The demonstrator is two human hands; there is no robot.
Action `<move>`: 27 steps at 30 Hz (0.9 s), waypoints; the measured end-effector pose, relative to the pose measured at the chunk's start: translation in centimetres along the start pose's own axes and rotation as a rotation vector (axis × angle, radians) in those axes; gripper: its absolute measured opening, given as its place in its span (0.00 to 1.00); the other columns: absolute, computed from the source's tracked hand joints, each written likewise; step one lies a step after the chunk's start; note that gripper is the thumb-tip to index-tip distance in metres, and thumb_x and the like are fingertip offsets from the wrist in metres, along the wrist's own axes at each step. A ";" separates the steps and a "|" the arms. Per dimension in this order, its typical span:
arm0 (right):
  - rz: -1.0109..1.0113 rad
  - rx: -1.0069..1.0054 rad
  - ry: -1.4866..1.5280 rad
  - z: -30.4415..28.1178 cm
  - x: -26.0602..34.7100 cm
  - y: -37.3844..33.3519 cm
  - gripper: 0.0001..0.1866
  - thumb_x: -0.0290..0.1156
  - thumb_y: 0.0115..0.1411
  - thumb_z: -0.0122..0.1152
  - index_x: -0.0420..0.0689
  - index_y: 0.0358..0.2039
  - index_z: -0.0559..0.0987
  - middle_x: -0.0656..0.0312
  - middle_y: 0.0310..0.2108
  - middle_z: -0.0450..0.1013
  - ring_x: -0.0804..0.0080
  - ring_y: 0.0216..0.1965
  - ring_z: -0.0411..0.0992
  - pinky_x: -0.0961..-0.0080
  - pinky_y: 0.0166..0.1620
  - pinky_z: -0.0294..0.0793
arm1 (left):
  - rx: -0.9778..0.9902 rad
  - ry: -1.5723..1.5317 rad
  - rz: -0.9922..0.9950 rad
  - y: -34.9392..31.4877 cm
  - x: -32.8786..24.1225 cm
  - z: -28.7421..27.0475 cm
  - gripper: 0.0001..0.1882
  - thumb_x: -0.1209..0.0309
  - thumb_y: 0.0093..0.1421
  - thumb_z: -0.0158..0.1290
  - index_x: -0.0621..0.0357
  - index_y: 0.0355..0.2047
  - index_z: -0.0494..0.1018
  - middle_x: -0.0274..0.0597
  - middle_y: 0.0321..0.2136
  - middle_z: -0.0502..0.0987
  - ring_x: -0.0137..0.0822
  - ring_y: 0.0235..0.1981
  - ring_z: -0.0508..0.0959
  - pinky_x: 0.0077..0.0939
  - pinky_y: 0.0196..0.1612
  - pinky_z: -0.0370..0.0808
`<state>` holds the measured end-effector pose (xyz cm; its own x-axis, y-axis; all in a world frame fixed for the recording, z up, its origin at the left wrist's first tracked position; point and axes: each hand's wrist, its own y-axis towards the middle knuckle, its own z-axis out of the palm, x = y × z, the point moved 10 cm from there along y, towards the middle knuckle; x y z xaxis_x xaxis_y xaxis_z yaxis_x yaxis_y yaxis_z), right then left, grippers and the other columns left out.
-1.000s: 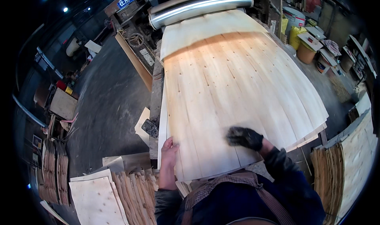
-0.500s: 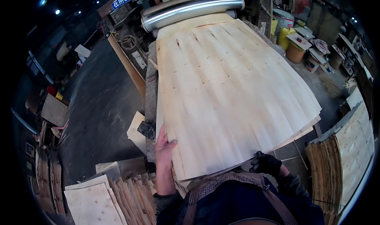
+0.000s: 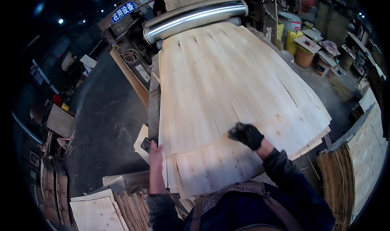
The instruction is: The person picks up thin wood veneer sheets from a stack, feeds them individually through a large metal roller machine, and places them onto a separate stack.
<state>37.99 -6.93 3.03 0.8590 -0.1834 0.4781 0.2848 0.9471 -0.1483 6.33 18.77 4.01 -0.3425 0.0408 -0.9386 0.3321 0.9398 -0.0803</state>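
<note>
Thin pale wood veneer sheets (image 3: 227,88) lie stacked in front of me, running up to a shiny metal roller (image 3: 199,20). Across their near part an edge separates the long sheet from a nearer strip of veneer (image 3: 215,166). My right hand (image 3: 246,136), in a black glove, is over the veneer by this edge, its fingers loosely bent and gripping nothing visible. My bare left hand (image 3: 156,154) is at the stack's left edge, fingers extended and thumb apart, beside a small dark object (image 3: 146,144).
Veneer piles stand at lower left (image 3: 99,212) and at right (image 3: 339,182). A long board (image 3: 130,76) leans along the machine's left side. Buckets (image 3: 304,57), a yellow bag (image 3: 293,40) and a broom (image 3: 340,88) are on the floor at far right.
The top veneer sheet has slid forward to the roller, exposing veneer nearer me. My right hand has moved up from the near edge over the sheets; my left has shifted left, off the sheet's edge.
</note>
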 end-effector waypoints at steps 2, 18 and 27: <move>-0.006 -0.029 0.026 -0.9 1.6 4.9 0.04 0.29 0.58 0.52 0.43 0.28 0.74 0.56 0.28 0.75 0.62 0.34 0.75 0.58 0.44 0.74 | 0.011 0.212 0.021 -3.7 0.6 2.5 0.35 0.70 0.56 0.51 0.69 0.59 0.47 0.60 0.58 0.54 0.45 0.59 0.56 0.30 0.60 0.53; 0.114 0.131 0.004 -3.6 -0.5 5.7 0.16 0.22 0.56 0.50 0.43 0.47 0.67 0.49 0.51 0.64 0.53 0.54 0.62 0.54 0.57 0.60 | 0.138 -0.316 -0.114 -8.6 3.4 6.5 0.34 0.85 0.50 0.46 0.65 0.59 0.51 0.49 0.55 0.61 0.37 0.52 0.66 0.26 0.53 0.64; 0.353 -0.041 -0.035 -0.5 -8.0 -14.4 0.23 0.33 0.59 0.50 0.40 0.54 0.63 0.47 0.52 0.64 0.52 0.54 0.62 0.54 0.55 0.62 | 0.283 -0.647 -0.028 -9.6 -5.6 5.4 0.34 0.90 0.48 0.44 0.66 0.58 0.54 0.47 0.47 0.70 0.35 0.46 0.72 0.25 0.50 0.68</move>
<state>27.25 -19.26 0.90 0.8924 0.1633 0.4206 -0.0097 0.9389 -0.3440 9.82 7.64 8.16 0.2079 -0.2742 -0.9389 0.5763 0.8099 -0.1089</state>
